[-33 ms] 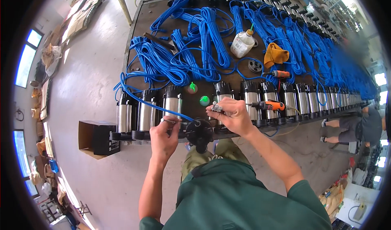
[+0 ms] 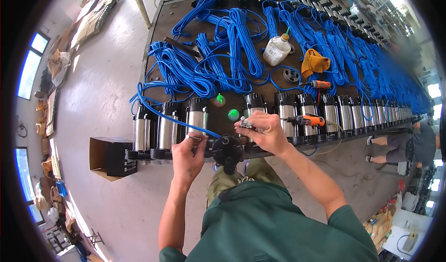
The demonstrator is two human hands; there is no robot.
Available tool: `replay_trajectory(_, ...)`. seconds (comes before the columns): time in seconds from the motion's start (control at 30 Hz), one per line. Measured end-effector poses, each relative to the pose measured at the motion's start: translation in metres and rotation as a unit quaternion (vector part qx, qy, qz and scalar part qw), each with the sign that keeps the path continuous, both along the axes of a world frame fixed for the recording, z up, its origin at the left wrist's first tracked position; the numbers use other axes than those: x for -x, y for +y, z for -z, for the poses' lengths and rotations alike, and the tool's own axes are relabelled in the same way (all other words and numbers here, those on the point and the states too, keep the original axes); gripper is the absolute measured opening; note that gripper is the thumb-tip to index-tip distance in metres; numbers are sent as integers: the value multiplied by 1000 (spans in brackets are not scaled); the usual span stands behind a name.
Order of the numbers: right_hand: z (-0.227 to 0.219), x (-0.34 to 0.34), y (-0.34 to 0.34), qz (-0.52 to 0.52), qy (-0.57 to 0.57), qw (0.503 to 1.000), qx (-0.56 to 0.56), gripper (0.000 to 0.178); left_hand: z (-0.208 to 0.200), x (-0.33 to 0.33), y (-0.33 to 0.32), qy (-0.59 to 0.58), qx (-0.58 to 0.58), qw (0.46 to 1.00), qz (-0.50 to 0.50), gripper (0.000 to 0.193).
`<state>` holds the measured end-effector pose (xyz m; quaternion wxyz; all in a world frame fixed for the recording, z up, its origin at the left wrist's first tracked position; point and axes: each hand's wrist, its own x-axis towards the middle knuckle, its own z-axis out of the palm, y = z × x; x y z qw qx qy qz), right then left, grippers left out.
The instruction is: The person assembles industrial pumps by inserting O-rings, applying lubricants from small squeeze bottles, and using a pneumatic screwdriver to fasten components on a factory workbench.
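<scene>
In front of me a pump stands upright at the table's near edge, its round black top facing up and a blue cable running from it to the left. My left hand is closed beside this top, pinching a thin metal screw between thumb and fingers. On the other side, my right hand is closed around several small metal screws, whose ends stick out past the fingertips. Neither hand touches the black top. Steel pumps with black tops stand just beyond my left hand.
Coiled blue cables cover the table. Two orange power screwdrivers lie right of my right hand, near a white bottle and a yellow cloth. Two green-tipped bottles stand ahead. An open black box sits left.
</scene>
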<state>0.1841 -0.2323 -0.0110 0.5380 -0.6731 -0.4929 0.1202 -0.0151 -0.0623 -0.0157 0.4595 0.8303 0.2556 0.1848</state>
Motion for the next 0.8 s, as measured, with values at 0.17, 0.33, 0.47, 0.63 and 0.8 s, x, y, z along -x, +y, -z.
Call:
replay_trajectory(0.17,12,-1,4,0,11,1000,-7,17,5,-4,3,35,-53,997,49,5)
replay_trajectory(0.33,18,-4,10,0,18,999,-30,16,14,-8,0,35,-81,995,54,9)
replay_trajectory(0.47,14,-1,11,-20,26,999,-30,17,16,-5,0,57,-54,996,48,12)
replay_trajectory(0.63,20,2,11,-73,25,997,-30,19,-3,0,-1,87,-84,991,64,19)
replay_trajectory(0.8,25,-6,5,-120,-20,992,-23,26,-65,-2,-20,-23,-67,997,-11,19)
